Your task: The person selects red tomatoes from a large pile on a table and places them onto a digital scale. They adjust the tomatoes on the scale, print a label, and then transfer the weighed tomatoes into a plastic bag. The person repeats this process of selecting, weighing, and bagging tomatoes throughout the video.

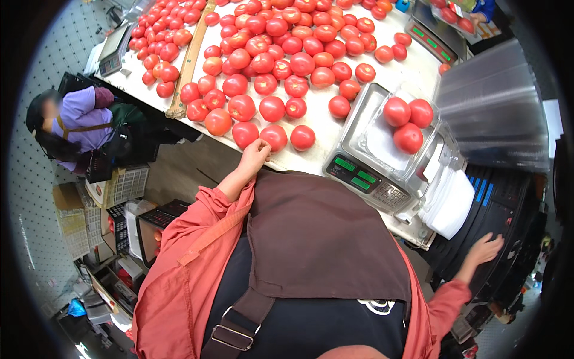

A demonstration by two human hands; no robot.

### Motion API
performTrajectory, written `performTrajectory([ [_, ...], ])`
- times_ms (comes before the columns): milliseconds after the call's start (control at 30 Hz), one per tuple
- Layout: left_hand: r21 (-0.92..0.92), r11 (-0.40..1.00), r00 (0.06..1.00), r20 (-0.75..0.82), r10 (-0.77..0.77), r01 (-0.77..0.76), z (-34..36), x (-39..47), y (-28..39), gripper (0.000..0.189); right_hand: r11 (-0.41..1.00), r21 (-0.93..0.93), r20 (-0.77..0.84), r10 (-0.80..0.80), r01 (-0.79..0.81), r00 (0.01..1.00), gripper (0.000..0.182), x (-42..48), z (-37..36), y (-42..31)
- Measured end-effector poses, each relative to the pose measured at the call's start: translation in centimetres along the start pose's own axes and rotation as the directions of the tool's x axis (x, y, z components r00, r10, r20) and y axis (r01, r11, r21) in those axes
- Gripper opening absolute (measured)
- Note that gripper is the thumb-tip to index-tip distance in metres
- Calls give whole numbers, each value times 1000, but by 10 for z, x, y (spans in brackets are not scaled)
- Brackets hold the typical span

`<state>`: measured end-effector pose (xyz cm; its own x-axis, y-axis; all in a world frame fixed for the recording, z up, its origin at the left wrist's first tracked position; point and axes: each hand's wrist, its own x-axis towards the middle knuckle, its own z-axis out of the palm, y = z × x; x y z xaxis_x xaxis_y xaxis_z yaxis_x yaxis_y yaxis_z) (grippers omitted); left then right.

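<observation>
My left hand (256, 155) is at the front edge of a white table (309, 157), fingers bent together against the near side of a tomato (273, 137). Whether it grips anything is hidden. Another tomato (302, 137) lies just right of it, and a large spread of red tomatoes (278, 58) lies beyond. To the right, a digital scale (358, 177) with lit green displays carries a clear plastic tray (374, 139). Three tomatoes (408, 138) sit in the tray's far right part. My right hand (486, 249) is off to the right, empty, fingers slightly apart, above black plastic crates (471, 224).
A wooden divider (190, 63) splits the tomatoes. White stacked trays (448, 204) and a large translucent plastic bundle (493, 107) stand right of the scale. A second scale (432, 38) is at the far right, near another person's hand (479, 18). A person in purple (83, 110) is at left.
</observation>
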<state>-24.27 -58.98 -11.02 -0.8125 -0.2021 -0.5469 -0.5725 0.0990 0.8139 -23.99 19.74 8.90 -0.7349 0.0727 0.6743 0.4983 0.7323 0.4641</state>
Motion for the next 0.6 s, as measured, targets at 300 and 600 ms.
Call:
performTrajectory([
  [300, -29, 990, 990, 1, 138, -138, -27, 35, 21, 14, 768, 266, 818, 139, -582, 558, 35, -229, -103, -144],
  [600, 17, 941, 941, 51, 336, -337, -25, 79, 30, 14, 535, 129, 964, 131, -835, 233, 37, -266, -139, -243],
])
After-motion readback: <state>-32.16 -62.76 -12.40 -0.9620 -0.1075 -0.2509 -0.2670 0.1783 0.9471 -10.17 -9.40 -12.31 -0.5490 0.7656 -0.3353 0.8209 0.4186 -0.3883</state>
